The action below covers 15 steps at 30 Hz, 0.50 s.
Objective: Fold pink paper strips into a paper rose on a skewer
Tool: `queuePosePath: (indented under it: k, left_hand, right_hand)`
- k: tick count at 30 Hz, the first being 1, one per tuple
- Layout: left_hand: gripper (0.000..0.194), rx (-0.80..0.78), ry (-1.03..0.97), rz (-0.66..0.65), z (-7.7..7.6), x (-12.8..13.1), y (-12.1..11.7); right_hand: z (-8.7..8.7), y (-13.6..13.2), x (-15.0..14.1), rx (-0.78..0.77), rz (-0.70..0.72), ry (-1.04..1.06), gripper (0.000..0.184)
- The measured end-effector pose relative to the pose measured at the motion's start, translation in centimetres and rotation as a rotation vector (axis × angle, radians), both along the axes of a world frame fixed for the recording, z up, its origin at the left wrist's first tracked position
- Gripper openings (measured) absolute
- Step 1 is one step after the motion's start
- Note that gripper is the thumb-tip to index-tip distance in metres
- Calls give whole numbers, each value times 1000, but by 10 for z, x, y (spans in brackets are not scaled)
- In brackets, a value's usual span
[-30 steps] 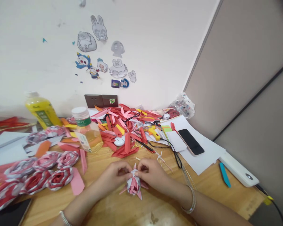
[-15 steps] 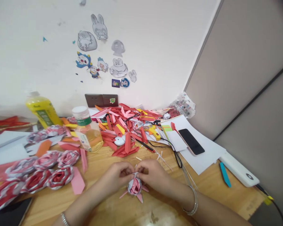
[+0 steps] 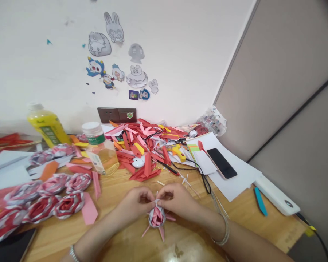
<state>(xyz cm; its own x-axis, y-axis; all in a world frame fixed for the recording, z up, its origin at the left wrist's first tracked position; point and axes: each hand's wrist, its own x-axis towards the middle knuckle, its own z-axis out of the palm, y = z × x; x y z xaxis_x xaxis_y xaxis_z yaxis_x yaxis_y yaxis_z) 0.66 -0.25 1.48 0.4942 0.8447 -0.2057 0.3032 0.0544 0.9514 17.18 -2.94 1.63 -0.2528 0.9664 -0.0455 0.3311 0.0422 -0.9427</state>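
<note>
A pink and white folded paper flower (image 3: 156, 217) is held just above the wooden table, its pointed pink strips sticking out below and to the right. My left hand (image 3: 142, 199) pinches its upper edge from the left, thumb and fingers closed. From the right, my right hand (image 3: 171, 198) pinches the same edge, and the fingertips of both hands nearly meet. The exact fold between the fingertips is hidden.
Finished paper roses (image 3: 70, 206) lie at left near a dark tablet (image 3: 12, 245). Behind are a jar (image 3: 102, 149), a yellow bottle (image 3: 47, 125), heaped folded paper strips (image 3: 147, 165) and a glue gun (image 3: 178, 152). A phone (image 3: 222, 163) rests on white paper at right.
The flower has turned slightly, and its lower pink strips now point further down. Both hands keep their pinch. The camera view has shifted a little.
</note>
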Motion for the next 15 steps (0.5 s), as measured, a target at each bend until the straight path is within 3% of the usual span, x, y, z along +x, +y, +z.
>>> queuePosePath:
  k: [6,12,15]
  left_hand:
    - [19,141,93,-23,4,1,-5]
    - [32,-171,-277,-77,3,-14,5]
    - [31,-256,-321,-120,1,-16,5]
  right_hand:
    - [2,-2,-1,191,26,-167,13]
    - [10,-3,3,389,71,-110,12]
    - [10,-4,2,443,99,-56,9]
